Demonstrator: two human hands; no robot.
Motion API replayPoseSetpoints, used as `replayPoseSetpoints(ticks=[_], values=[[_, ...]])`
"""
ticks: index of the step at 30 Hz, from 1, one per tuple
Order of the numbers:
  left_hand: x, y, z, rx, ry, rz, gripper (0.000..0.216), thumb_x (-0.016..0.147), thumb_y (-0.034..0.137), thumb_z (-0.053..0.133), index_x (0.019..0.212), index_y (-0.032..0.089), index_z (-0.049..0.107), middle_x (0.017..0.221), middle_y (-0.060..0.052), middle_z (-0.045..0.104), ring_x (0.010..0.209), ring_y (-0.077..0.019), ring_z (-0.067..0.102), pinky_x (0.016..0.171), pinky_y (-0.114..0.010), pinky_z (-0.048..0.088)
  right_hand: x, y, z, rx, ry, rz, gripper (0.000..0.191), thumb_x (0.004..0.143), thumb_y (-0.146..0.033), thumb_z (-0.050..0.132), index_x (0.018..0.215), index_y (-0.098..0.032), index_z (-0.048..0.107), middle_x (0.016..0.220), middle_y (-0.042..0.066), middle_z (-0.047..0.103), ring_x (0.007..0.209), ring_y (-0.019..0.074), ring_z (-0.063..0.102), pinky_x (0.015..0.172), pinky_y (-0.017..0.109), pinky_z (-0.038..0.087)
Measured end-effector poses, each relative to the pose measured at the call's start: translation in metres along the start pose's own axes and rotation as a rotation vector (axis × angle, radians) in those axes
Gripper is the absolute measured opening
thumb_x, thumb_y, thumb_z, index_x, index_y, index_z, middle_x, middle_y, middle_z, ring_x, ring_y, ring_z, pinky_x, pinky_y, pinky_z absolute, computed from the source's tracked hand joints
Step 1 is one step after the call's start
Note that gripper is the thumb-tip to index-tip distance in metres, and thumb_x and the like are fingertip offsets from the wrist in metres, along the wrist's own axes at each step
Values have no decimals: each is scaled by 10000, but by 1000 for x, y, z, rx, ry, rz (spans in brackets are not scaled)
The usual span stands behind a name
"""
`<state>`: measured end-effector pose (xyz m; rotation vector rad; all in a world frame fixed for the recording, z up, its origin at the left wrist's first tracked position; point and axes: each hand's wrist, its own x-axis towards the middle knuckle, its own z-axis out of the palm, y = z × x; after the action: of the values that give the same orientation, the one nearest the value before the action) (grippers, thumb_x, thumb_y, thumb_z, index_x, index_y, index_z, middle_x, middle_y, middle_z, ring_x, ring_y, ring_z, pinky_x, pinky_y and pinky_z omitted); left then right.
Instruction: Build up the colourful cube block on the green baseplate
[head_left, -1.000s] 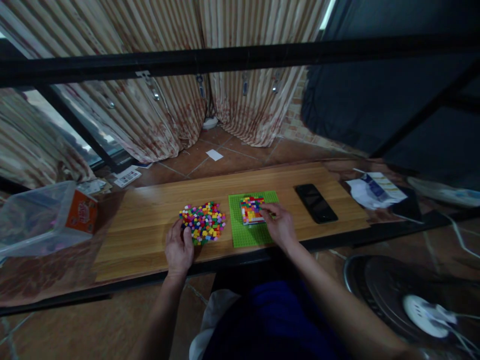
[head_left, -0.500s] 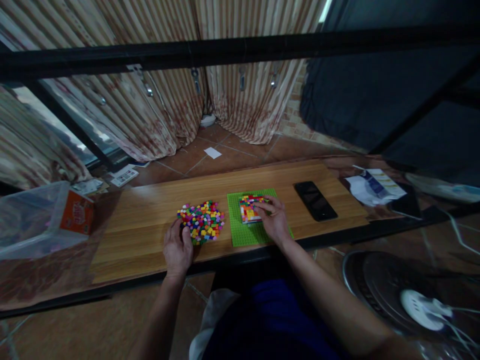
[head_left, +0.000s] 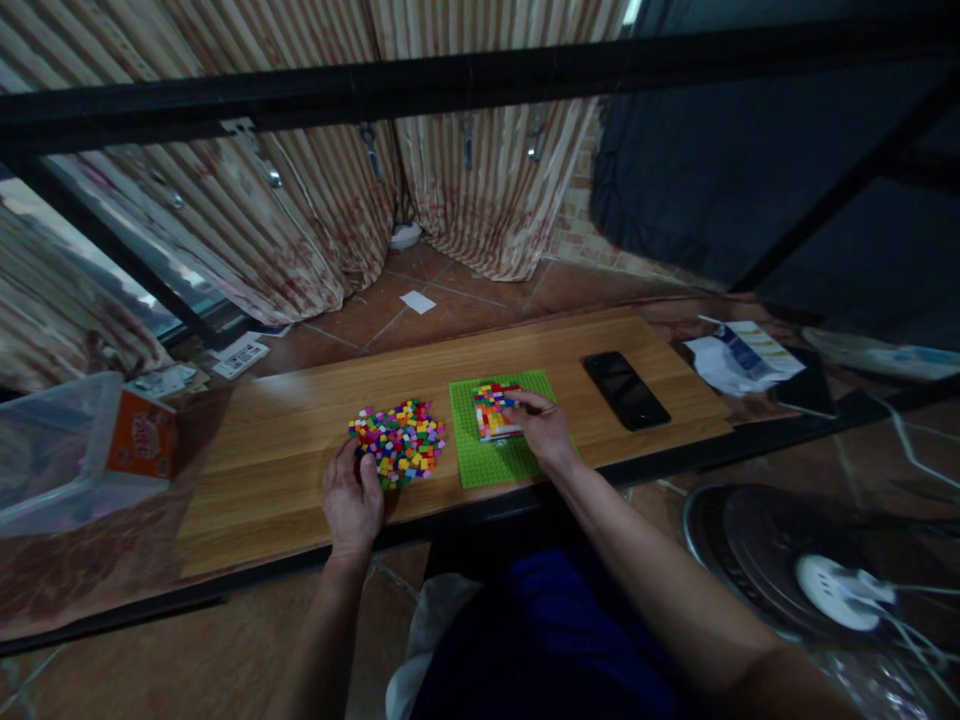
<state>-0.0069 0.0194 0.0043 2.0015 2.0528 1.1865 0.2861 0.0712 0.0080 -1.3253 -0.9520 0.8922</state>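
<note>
My left hand (head_left: 352, 500) rests on the board at the left edge of a loose pile of small colourful building bricks (head_left: 405, 440). Its fingers are curved and the thumb stands apart from them. To the right lies a green studded baseplate (head_left: 469, 465). On it sits a block of multicoloured bricks (head_left: 493, 410), packed close together, with a white side at the front. My right hand (head_left: 546, 432) is over the block's right part, thumb and fingers brought together in a pinch. Whatever is between those fingertips is too small to make out.
A black phone (head_left: 626, 390) lies right of the baseplate on the wooden board (head_left: 277, 450). Crumpled packaging (head_left: 746, 358) is farther right. At the far left stands a clear plastic bin (head_left: 60, 450) with an orange label. A white power strip (head_left: 836, 592) is at lower right.
The whole view has shifted slightly, so things appear a little higher and farther left. My left hand stays beside the pile. My right hand stays over the block, its fingers slightly shifted.
</note>
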Motion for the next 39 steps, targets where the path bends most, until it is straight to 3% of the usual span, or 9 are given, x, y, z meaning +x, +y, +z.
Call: replayPoseSetpoints(ticks=[10, 18, 21, 24, 27, 32, 35, 39], values=[[1, 2, 0, 12, -11, -7, 445, 962, 417, 372, 1266, 153, 562, 1274, -172, 615, 1219, -285, 555, 1039, -470, 447, 7, -10, 8, 137, 19, 206, 339, 478, -323, 793, 795, -210, 749, 806, 13, 741, 687, 180, 658, 679, 347, 546], [0, 0, 1, 6, 1, -3, 432, 963, 425, 376, 1262, 171, 555, 1263, -160, 615, 1209, -277, 558, 1040, -470, 445, 10, -10, 12, 132, 7, 215, 351, 475, -352, 794, 786, -202, 732, 775, 11, 727, 683, 184, 653, 688, 354, 538], [0, 0, 2, 2, 8, -2, 437, 959, 431, 378, 1252, 162, 558, 1256, -169, 615, 1206, -284, 557, 1039, -478, 445, 7, -8, 8, 80, 0, 149, 345, 526, -378, 778, 822, -205, 736, 847, 29, 733, 781, 217, 671, 779, 404, 542], [1, -1, 2, 3, 5, -4, 439, 957, 432, 379, 1242, 153, 564, 1243, -173, 623, 1194, -285, 563, 1033, -480, 447, 3, -10, -1, -116, -27, -39, 388, 607, -406, 760, 946, -218, 737, 1035, 59, 723, 1006, 259, 647, 947, 462, 489], [0, -1, 3, 4, 0, -1, 446, 957, 432, 375, 1239, 144, 566, 1242, -181, 625, 1194, -290, 562, 1031, -484, 446, -3, -18, -6, -376, -49, -204, 588, 639, -451, 775, 1169, -216, 674, 1242, 106, 641, 1184, 290, 561, 1047, 490, 413], [0, 0, 3, 12, 5, -6, 459, 961, 436, 364, 1242, 131, 563, 1247, -194, 621, 1195, -298, 558, 1028, -494, 443, -15, -29, 9, -697, -108, -294, 935, 621, -558, 794, 1416, -192, 467, 1423, 185, 477, 1329, 379, 416, 1068, 566, 356], [0, 1, 2, 13, 4, -12, 452, 958, 438, 377, 1235, 137, 569, 1239, -187, 626, 1193, -291, 562, 1026, -479, 449, -18, -26, 19, -810, -98, -308, 928, 665, -571, 759, 1447, -205, 419, 1487, 199, 390, 1367, 416, 360, 1054, 605, 342], [0, 2, 2, 12, 6, -16, 453, 957, 441, 388, 1232, 133, 572, 1231, -180, 632, 1177, -282, 573, 1013, -465, 459, -13, -22, 18, -865, -128, -334, 849, 725, -543, 708, 1449, -220, 404, 1502, 186, 367, 1381, 399, 351, 1053, 590, 354]])
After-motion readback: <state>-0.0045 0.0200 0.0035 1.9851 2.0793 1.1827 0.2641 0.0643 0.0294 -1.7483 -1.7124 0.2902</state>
